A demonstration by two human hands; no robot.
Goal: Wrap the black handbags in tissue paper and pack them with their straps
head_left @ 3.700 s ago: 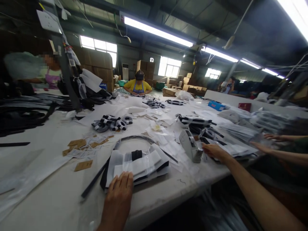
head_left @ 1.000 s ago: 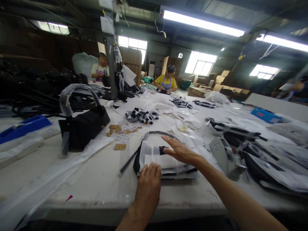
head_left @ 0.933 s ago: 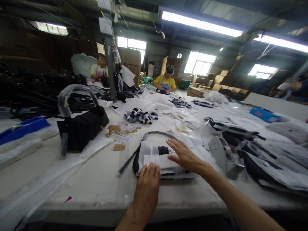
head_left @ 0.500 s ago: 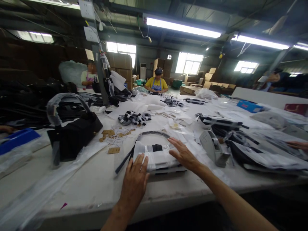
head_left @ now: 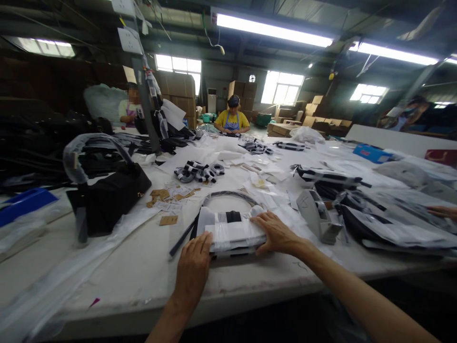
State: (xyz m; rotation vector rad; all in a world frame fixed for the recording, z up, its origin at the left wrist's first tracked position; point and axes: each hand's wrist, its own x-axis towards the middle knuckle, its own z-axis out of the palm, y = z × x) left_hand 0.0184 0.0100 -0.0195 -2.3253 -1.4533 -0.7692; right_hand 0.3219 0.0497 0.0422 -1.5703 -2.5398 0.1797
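Observation:
Before me on the table lies a handbag (head_left: 233,233) wrapped in white paper and clear plastic, a black strip showing at its middle. Its plastic-covered handle (head_left: 228,194) arches away from me, and a dark strap (head_left: 183,236) sticks out at the left. My left hand (head_left: 194,262) is closed on the near left corner, fingers together on the wrapping and thumb out of sight. On the right end, my right hand (head_left: 276,233) grips the bag with its fingers on top and its thumb at the front edge.
An unwrapped black handbag (head_left: 110,197) stands at left. Brown tags (head_left: 168,220), coiled straps (head_left: 200,172) and a grey tape dispenser (head_left: 316,214) surround the work. More wrapped bags (head_left: 392,224) lie at right, near another person's hand (head_left: 442,213). A co-worker (head_left: 232,119) sits opposite.
My right hand has come down from above the bag and closed on its right end. My left hand has slid slightly left and down to the near corner.

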